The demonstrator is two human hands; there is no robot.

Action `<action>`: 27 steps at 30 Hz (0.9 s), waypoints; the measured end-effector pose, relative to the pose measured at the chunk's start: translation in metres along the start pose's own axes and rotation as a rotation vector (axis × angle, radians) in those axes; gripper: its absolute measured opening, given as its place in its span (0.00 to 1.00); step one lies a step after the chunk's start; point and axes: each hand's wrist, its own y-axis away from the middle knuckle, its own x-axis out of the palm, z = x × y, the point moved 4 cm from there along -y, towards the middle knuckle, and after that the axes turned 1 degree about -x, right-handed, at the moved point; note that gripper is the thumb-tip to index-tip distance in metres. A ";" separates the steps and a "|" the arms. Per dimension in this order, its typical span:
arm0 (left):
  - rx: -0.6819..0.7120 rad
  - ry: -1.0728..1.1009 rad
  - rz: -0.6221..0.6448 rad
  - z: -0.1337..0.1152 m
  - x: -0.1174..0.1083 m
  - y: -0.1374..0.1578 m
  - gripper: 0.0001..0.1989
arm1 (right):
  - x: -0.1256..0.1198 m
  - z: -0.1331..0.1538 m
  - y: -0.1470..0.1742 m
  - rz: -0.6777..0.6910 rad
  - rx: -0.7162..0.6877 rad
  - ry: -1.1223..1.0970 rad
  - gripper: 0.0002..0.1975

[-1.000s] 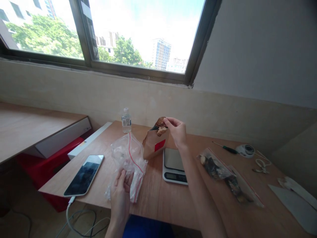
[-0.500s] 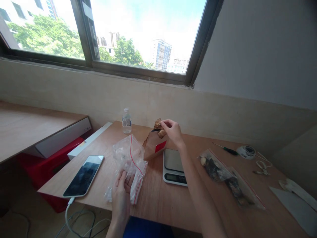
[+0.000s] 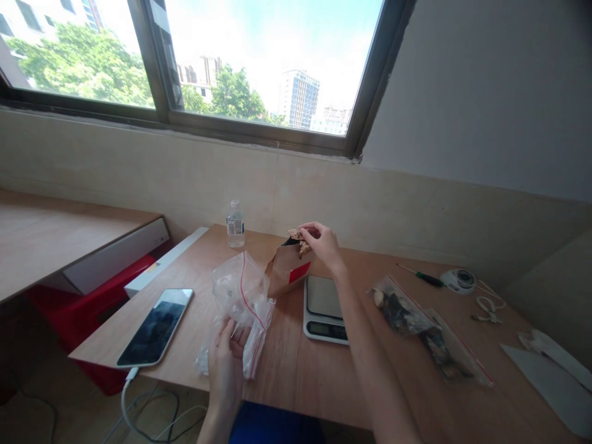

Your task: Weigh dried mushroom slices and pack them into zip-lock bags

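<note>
My right hand (image 3: pixel 321 243) pinches brown, crinkled dried pieces (image 3: pixel 304 248) that look like dried mushrooms, just above the open top of a brown paper bag (image 3: pixel 282 268) with a red patch. My left hand (image 3: pixel 229 348) is closed on a clear zip bag (image 3: pixel 238 280) with a red seal line, its fingers curled and partly hidden by the plastic. More clear plastic lies bunched under that hand. Beneath my right forearm sits a white kitchen scale (image 3: pixel 319 305), partly covered by the arm.
At the left lies a phone (image 3: pixel 155 327) with a cable plugged in. A water bottle (image 3: pixel 235 225) stands at the back. Zip bags with dark dried pieces (image 3: pixel 402 311), a screwdriver (image 3: pixel 430 280), a white round device (image 3: pixel 457 282) and white paper (image 3: pixel 546 382) are at the right.
The dried pieces have turned in my right hand and now show a paler, crinkled side. Both hands stay nearly in place; the view has shifted slightly.
</note>
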 end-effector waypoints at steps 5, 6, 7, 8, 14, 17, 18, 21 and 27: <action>-0.032 -0.025 0.044 0.010 0.002 0.003 0.09 | 0.001 0.003 0.002 -0.051 -0.168 -0.009 0.11; -0.038 -0.030 0.052 0.012 0.002 0.004 0.10 | 0.001 0.004 0.003 -0.045 -0.205 -0.014 0.12; -0.044 -0.034 0.058 0.014 0.002 0.004 0.10 | 0.001 0.004 0.004 -0.037 -0.230 -0.019 0.14; -0.050 -0.038 0.061 0.016 0.002 0.004 0.10 | 0.002 0.004 0.004 -0.032 -0.242 -0.024 0.15; -0.067 -0.056 0.067 0.020 -0.001 0.002 0.11 | 0.002 0.002 0.013 -0.098 -0.271 -0.036 0.16; -0.061 -0.066 0.074 0.020 -0.001 0.002 0.12 | 0.004 0.004 0.018 -0.124 -0.320 0.011 0.16; -0.062 -0.068 0.077 0.020 -0.001 0.002 0.12 | 0.006 0.004 0.019 -0.131 -0.331 0.033 0.16; -0.067 -0.068 0.088 0.020 -0.001 0.001 0.12 | 0.010 0.006 0.021 -0.146 -0.361 0.084 0.15; -0.074 -0.053 0.111 0.019 0.000 0.002 0.15 | 0.012 0.007 0.018 -0.137 -0.326 0.058 0.16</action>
